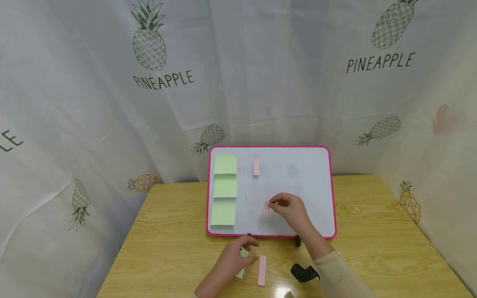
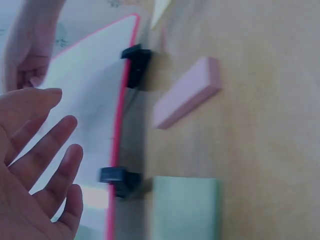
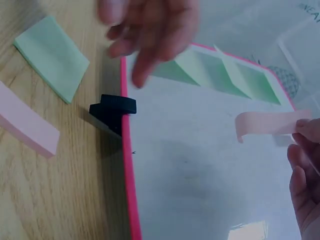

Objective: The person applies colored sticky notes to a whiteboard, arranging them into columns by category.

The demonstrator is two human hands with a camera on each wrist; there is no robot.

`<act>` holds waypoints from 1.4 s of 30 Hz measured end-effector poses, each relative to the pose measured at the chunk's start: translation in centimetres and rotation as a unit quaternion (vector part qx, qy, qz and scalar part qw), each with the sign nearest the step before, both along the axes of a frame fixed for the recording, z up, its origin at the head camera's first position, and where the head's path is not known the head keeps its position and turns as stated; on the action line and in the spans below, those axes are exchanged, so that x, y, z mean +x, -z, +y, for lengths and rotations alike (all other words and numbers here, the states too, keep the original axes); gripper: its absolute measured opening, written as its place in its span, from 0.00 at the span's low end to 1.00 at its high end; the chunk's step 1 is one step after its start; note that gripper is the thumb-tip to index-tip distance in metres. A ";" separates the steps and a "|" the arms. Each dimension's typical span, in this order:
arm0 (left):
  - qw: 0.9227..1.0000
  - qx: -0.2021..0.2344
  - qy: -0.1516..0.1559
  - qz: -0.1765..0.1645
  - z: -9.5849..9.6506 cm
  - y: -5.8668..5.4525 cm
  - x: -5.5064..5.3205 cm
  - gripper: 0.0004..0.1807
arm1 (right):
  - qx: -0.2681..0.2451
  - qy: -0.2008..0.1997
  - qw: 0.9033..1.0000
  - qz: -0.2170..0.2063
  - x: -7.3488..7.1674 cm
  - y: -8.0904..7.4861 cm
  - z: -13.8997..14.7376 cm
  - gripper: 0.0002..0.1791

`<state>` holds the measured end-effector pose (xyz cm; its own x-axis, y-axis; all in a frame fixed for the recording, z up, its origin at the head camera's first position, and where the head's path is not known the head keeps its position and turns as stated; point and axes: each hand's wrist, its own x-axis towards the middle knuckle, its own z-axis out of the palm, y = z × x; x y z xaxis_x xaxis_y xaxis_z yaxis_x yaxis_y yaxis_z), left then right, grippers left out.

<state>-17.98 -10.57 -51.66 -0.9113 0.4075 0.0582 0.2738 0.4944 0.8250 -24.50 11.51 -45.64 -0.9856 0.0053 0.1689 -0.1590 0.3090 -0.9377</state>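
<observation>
My right hand (image 1: pixel 291 210) pinches a narrow pink sticky note (image 3: pixel 267 123) by one end, close in front of the pink-framed whiteboard (image 1: pixel 302 173); the note's free end curls. Near the board's lower edge, my left hand (image 1: pixel 233 257) holds nothing, its fingers spread and loosely bent. In the head view it partly covers a green sticky note pad (image 2: pixel 185 210) on the table. Beside that pad lies a pink sticky note pad (image 1: pixel 262 271). Three green notes (image 1: pixel 225 212) run down the board's left side, and one pink note (image 1: pixel 256 166) is stuck near its top.
Black stand clips (image 1: pixel 298 240) grip the whiteboard's bottom edge. A black curved object (image 1: pixel 303 273) stands on the wooden table (image 1: pixel 159 257) by the right sleeve. Behind the board hangs a curtain (image 1: pixel 259 78) printed with pineapples.
</observation>
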 end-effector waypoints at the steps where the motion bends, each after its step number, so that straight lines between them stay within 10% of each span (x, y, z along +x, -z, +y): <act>1: 1.000 0.002 0.003 0.010 0.0 -0.7 -0.3 0.15 | -0.009 -0.003 1.000 0.004 -0.1 -0.1 -0.1 0.04; 15: 0.991 -0.030 -0.035 0.125 -0.5 -8.3 -5.8 0.14 | -0.165 0.000 0.985 0.059 -1.2 -1.1 -2.2 0.08; 32: 0.979 -0.116 -0.067 0.154 0.2 -8.8 -9.9 0.15 | -0.126 0.032 0.990 0.052 -3.4 0.6 -3.5 0.07; 42: 0.952 -0.205 -0.046 0.223 0.4 -8.3 -11.6 0.18 | -0.110 0.043 0.990 0.072 -4.6 2.1 -4.0 0.06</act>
